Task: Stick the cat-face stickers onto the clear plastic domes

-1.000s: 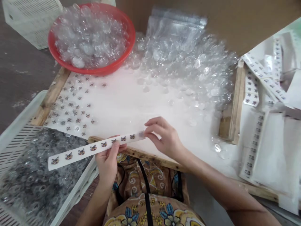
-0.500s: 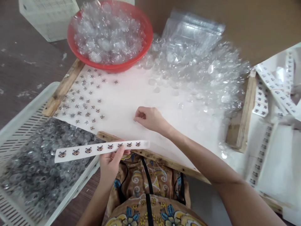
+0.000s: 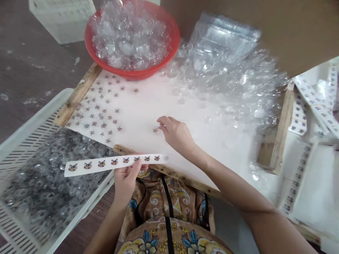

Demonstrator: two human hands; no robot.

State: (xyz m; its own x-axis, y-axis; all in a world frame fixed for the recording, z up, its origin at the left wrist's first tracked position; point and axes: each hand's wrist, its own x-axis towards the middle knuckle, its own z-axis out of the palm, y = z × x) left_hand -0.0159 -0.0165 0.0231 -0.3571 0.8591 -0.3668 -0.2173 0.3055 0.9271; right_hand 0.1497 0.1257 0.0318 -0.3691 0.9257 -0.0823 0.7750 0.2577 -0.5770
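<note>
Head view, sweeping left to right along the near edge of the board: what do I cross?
White slotted crate → sticker strip held by the left hand → right hand on the white board → sticker sheets.

red bowl [image 3: 173,38], white basket [image 3: 34,116]

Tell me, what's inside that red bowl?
The red bowl is heaped with clear plastic domes. Whatever lies under the heap, and the bowl's bottom, is covered.
</note>
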